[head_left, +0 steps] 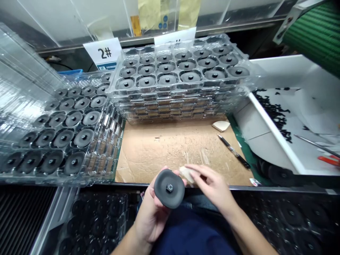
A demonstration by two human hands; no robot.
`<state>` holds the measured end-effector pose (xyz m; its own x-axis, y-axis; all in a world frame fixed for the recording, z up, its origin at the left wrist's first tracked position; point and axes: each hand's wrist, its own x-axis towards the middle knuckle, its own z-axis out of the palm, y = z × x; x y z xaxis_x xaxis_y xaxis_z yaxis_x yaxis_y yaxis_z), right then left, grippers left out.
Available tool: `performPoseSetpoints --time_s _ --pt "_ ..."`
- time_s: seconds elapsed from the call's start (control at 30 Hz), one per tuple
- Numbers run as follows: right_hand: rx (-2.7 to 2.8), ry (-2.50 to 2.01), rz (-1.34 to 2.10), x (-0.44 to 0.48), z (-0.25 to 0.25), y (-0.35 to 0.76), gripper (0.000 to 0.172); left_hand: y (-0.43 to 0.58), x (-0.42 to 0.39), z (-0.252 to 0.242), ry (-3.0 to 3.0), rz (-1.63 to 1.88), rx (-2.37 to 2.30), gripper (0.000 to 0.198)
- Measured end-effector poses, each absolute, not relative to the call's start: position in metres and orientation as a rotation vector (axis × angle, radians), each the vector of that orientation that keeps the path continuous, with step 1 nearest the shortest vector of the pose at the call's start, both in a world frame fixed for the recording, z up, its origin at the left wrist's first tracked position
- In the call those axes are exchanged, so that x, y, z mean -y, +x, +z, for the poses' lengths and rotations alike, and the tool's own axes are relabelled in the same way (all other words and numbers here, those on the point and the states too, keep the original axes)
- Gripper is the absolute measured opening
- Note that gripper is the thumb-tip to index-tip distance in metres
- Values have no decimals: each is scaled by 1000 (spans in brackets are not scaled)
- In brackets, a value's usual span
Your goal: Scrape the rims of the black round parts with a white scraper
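Note:
A round black rubber-looking disc (162, 189) with a small metal hub at its centre rests in my left hand (154, 219), the fingers wrapped round its edge from below. Just to its right, my right hand (209, 182) pinches a small off-white sponge-like wedge (186, 174) between thumb and fingers. The wedge is close to the disc's right edge; I cannot tell whether they touch. Both hands are above the front edge of a cardboard sheet (159, 148). A second off-white wedge (221, 125) lies at the back right of that sheet, near a black pen (233, 151).
Stacked clear trays (170, 102) of similar discs stand behind the cardboard, with more trays (101, 141) at the left. At the right, a white bin (276, 124) holds small black pieces and an orange-handled tool (329, 161). A green roll (313, 35) hangs at upper right.

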<state>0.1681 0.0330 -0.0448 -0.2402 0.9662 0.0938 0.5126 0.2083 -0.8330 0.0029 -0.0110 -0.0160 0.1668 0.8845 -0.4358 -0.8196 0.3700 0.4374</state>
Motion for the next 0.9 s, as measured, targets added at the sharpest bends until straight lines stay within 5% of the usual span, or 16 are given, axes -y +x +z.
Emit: performPoseSetpoints --time_s 0.23,0.33,0.47,0.67,0.9 --pt "2039 -951 729 -23 39 131 26 4 15 -19 129 1163 -821 52" --pt "2218 -971 863 -24 41 124 24 3 15 -21 92 1185 -897 52" --pt "2075 -1020 604 -27 32 121 26 4 14 -18 72 1140 -877 49" --pt "2225 -867 961 -27 45 148 24 -4 12 -11 122 1133 -761 57" --pt "2322 -1089 789 -20 63 159 27 0 5 -6 89 1080 -720 49"
